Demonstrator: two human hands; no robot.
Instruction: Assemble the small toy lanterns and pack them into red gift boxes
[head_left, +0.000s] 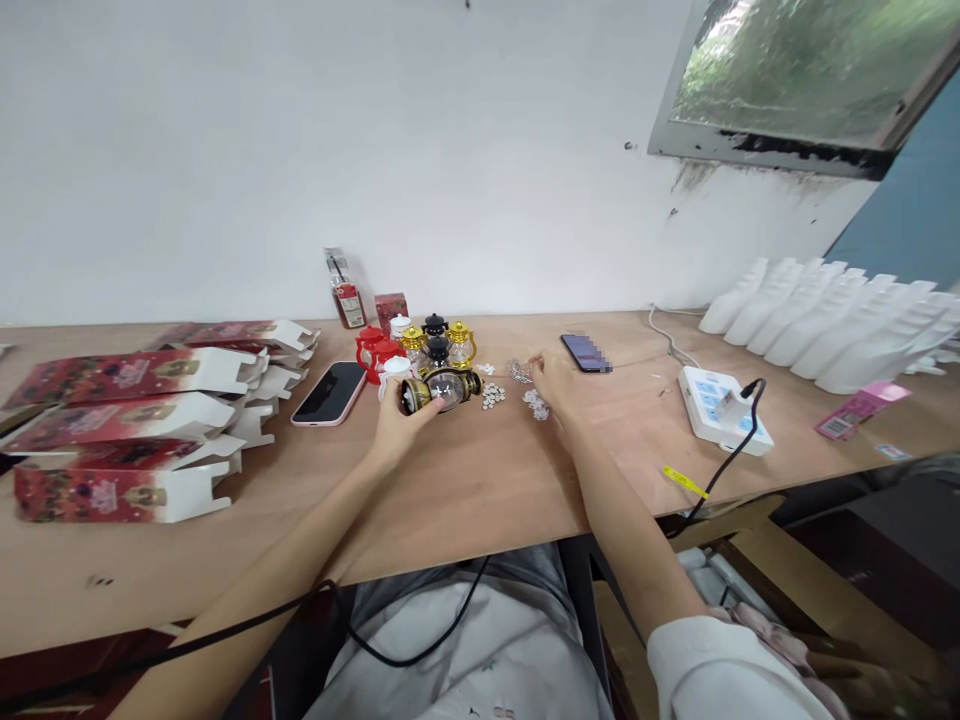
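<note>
My left hand [401, 418] is wrapped round a small bronze-coloured lantern [448, 388] with a clear middle, tipped on its side above the table. My right hand [553, 382] is at a small heap of thin metal pieces [519, 371], fingertips drawn together; whatever is between them is too small to make out. Close by lie a pile of small round discs [493, 396] and some clear plastic bits [535, 404]. Behind the held lantern stand several more little lanterns: red [381, 358], gold [461, 345], black [435, 327] and white [395, 372].
Red printed boxes [127, 413] are stacked at the left, beside a phone [329, 393]. A bottle [346, 295] leans near the wall. Another phone [586, 353], a power strip [724, 410] with a black cable, a pink box [862, 410] and white bottles [847, 325] occupy the right.
</note>
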